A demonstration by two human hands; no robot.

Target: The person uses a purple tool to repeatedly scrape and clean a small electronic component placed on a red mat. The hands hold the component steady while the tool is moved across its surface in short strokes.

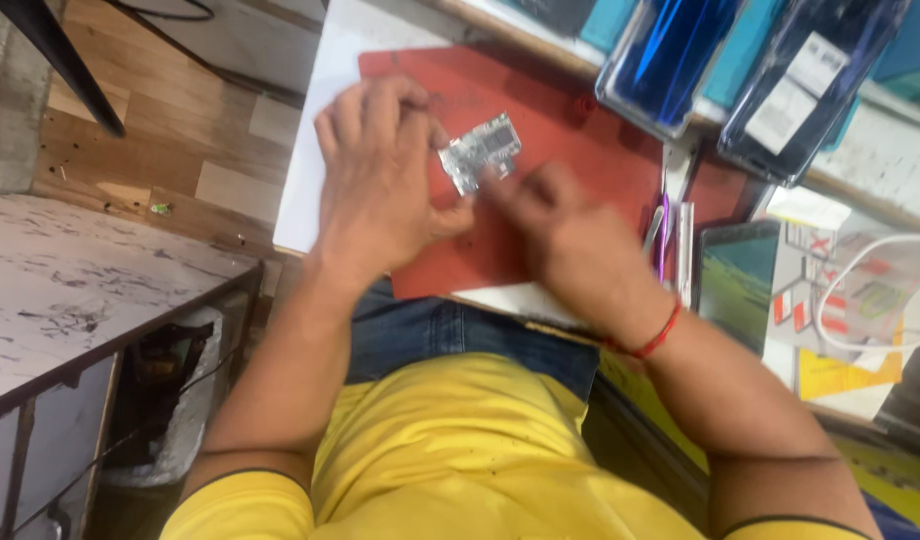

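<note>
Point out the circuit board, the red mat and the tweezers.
circuit board (pixel 483 150), head view, middle of its silvery face
red mat (pixel 570 120), head view, bare part right of the board
tweezers (pixel 653 228), head view, on the shaft

My white worktop (pixel 310 190) carries a red mat (pixel 580 150), my landmark. Right of the mat: tweezers (pixel 653 228) and a slim white tool (pixel 686 250), just beside it. Further right, a phone (pixel 737 282) lying flat, then printed paper sheets (pixel 860 300) with a white cable (pixel 880 250) looped on them. Beyond the mat, at the far edge, two dark blue phones (pixel 680 50) lean side by side.
</note>
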